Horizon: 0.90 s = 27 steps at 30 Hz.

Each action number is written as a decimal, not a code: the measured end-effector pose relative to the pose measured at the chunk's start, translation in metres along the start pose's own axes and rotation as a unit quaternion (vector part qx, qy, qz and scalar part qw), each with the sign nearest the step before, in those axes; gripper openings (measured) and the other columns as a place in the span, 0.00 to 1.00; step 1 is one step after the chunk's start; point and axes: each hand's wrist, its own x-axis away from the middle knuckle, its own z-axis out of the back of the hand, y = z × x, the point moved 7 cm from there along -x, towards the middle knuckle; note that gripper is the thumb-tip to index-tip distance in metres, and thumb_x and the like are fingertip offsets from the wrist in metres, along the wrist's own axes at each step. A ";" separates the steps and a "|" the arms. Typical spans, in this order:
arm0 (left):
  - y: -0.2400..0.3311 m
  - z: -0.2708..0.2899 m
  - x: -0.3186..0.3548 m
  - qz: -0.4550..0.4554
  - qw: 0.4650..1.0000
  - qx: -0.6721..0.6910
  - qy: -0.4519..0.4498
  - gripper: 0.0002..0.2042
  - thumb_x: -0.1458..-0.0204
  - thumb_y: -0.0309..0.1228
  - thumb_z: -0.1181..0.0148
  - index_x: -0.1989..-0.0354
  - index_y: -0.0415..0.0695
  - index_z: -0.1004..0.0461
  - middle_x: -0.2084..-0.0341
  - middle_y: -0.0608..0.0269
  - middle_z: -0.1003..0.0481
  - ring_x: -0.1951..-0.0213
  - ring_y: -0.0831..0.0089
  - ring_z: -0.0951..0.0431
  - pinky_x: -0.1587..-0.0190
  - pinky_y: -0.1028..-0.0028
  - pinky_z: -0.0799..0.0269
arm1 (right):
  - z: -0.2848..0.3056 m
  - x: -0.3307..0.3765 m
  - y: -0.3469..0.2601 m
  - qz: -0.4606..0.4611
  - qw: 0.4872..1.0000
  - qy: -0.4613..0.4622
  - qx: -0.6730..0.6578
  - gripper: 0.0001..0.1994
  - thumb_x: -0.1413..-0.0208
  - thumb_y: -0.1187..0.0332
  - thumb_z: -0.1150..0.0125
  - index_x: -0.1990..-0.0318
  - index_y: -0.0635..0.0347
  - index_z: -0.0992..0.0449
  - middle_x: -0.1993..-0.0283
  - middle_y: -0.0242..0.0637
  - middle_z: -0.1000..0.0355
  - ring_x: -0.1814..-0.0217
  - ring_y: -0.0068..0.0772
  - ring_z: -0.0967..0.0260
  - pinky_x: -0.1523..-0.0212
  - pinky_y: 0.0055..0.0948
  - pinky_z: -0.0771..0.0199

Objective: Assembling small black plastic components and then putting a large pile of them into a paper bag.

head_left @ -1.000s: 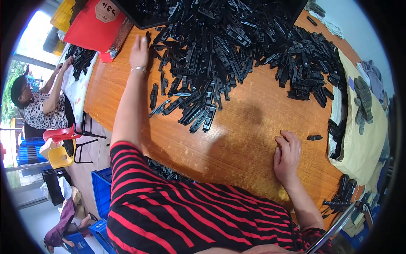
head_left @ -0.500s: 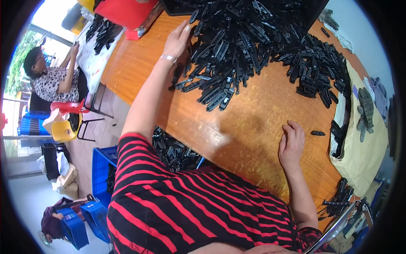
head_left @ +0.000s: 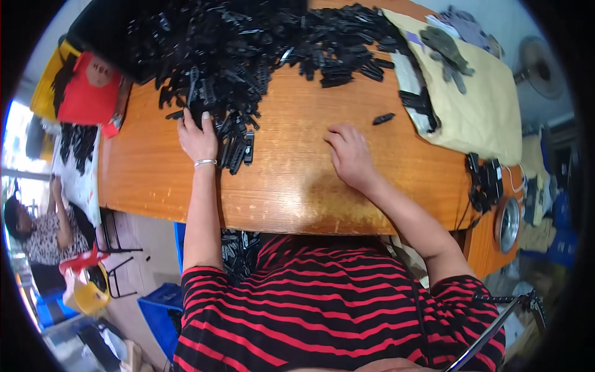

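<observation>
A large heap of slim black plastic parts (head_left: 229, 68) covers the far left and middle of the wooden table (head_left: 291, 186). At its near left edge is my left hand (head_left: 198, 142), thumb and fingers apart, fingertips touching or just beside the nearest parts; nothing is visibly held. My right hand (head_left: 352, 158) rests on the bare wood right of the heap. Its fingers are loosely bent with the thumb apart, and I see nothing in them. One loose black part (head_left: 383, 118) lies just beyond it to the right.
A cream sack (head_left: 474, 105) with a grey glove (head_left: 443, 46) on it lies at the right. A dark bin (head_left: 99, 43) stands far left, beside a red bag (head_left: 90, 93). A metal bowl (head_left: 508, 224) sits right. Another person (head_left: 52, 232) sits at the left.
The view has turned, shifting the whole scene. My left hand has come from the table beside the heap to the parts at its near left edge. My right hand stays on the wood, fingers more bent.
</observation>
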 end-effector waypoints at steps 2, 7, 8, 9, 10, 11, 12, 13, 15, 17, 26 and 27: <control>0.014 -0.004 0.003 -0.027 0.997 0.065 -0.031 0.29 0.42 0.45 0.50 0.35 0.41 0.42 0.39 0.38 0.42 0.37 0.47 0.42 0.36 0.61 0.47 | 0.010 0.004 0.008 0.002 1.000 0.016 -0.003 0.12 0.54 0.78 0.42 0.60 0.60 0.28 0.54 0.43 0.32 0.50 0.48 0.35 0.51 0.39 0.34; 0.017 0.023 0.039 -0.094 0.981 0.161 -0.057 0.27 0.41 0.38 0.49 0.35 0.41 0.44 0.37 0.41 0.45 0.34 0.51 0.47 0.34 0.61 0.52 | 0.050 0.006 0.044 -0.009 1.000 0.028 0.004 0.09 0.54 0.79 0.42 0.63 0.61 0.27 0.58 0.41 0.31 0.53 0.46 0.34 0.53 0.38 0.33; 0.015 0.030 0.048 -0.095 0.977 0.181 -0.066 0.26 0.40 0.35 0.50 0.34 0.40 0.44 0.36 0.42 0.46 0.34 0.52 0.47 0.34 0.62 0.52 | 0.060 0.006 0.055 -0.012 0.999 0.033 0.010 0.09 0.54 0.79 0.42 0.63 0.61 0.27 0.58 0.41 0.31 0.53 0.46 0.34 0.53 0.38 0.33; 0.010 0.034 0.056 -0.084 0.974 0.199 -0.074 0.27 0.41 0.34 0.49 0.34 0.42 0.45 0.36 0.41 0.47 0.34 0.50 0.48 0.34 0.61 0.53 | 0.072 0.004 0.068 -0.031 0.996 0.054 0.064 0.10 0.54 0.79 0.41 0.62 0.60 0.26 0.59 0.41 0.30 0.54 0.46 0.34 0.54 0.38 0.33; 0.005 0.037 0.063 -0.074 0.970 0.216 -0.081 0.27 0.41 0.34 0.49 0.33 0.43 0.46 0.35 0.40 0.48 0.34 0.49 0.49 0.34 0.60 0.53 | 0.084 0.002 0.079 -0.051 0.989 0.075 0.117 0.11 0.54 0.79 0.41 0.62 0.60 0.26 0.60 0.41 0.30 0.55 0.46 0.34 0.55 0.39 0.32; 0.006 0.039 0.068 -0.071 0.964 0.237 -0.093 0.28 0.42 0.33 0.48 0.33 0.43 0.46 0.35 0.41 0.49 0.34 0.49 0.49 0.33 0.60 0.53 | 0.087 0.004 0.090 -0.053 0.988 0.081 0.124 0.11 0.54 0.79 0.41 0.62 0.60 0.26 0.60 0.41 0.30 0.55 0.46 0.34 0.55 0.39 0.32; 0.011 0.044 0.072 -0.077 0.962 0.244 -0.094 0.28 0.42 0.33 0.48 0.33 0.43 0.46 0.35 0.41 0.49 0.34 0.49 0.49 0.33 0.60 0.53 | 0.080 0.009 0.107 -0.085 0.989 0.052 0.113 0.11 0.54 0.78 0.40 0.61 0.59 0.25 0.60 0.41 0.30 0.55 0.46 0.34 0.55 0.39 0.32; 0.018 0.046 0.076 -0.086 0.969 0.208 -0.105 0.28 0.42 0.33 0.49 0.33 0.42 0.46 0.35 0.42 0.47 0.33 0.51 0.49 0.33 0.62 0.53 | 0.074 0.016 0.122 -0.118 0.988 0.024 0.102 0.11 0.55 0.77 0.39 0.61 0.58 0.24 0.61 0.41 0.30 0.55 0.46 0.34 0.56 0.39 0.32; 0.027 0.050 0.084 -0.116 0.977 0.145 -0.106 0.27 0.43 0.34 0.47 0.35 0.42 0.43 0.36 0.43 0.44 0.34 0.50 0.46 0.35 0.62 0.49 | 0.066 0.016 0.119 -0.099 0.988 0.035 0.115 0.11 0.55 0.76 0.38 0.61 0.57 0.24 0.61 0.41 0.30 0.56 0.46 0.33 0.56 0.39 0.32; 0.035 0.048 0.087 -0.134 0.975 0.126 -0.126 0.27 0.43 0.34 0.47 0.35 0.43 0.41 0.37 0.43 0.43 0.35 0.49 0.44 0.35 0.62 0.48 | 0.053 0.012 0.108 -0.079 0.989 0.035 0.123 0.11 0.55 0.72 0.36 0.61 0.56 0.24 0.62 0.40 0.30 0.56 0.46 0.33 0.56 0.39 0.32; 0.041 0.048 0.093 -0.170 0.977 0.039 -0.122 0.28 0.47 0.34 0.43 0.36 0.46 0.39 0.37 0.45 0.43 0.38 0.48 0.40 0.38 0.60 0.43 | 0.067 -0.014 0.118 -0.132 0.980 0.052 0.141 0.16 0.49 0.60 0.39 0.58 0.60 0.25 0.54 0.47 0.32 0.48 0.49 0.37 0.48 0.43 0.34; 0.040 0.046 0.093 -0.157 0.978 0.044 -0.129 0.28 0.47 0.35 0.43 0.36 0.47 0.38 0.37 0.46 0.43 0.38 0.50 0.40 0.38 0.60 0.44 | 0.077 -0.013 0.144 -0.185 0.959 0.042 0.211 0.17 0.49 0.59 0.39 0.57 0.63 0.25 0.52 0.48 0.32 0.46 0.50 0.38 0.46 0.43 0.35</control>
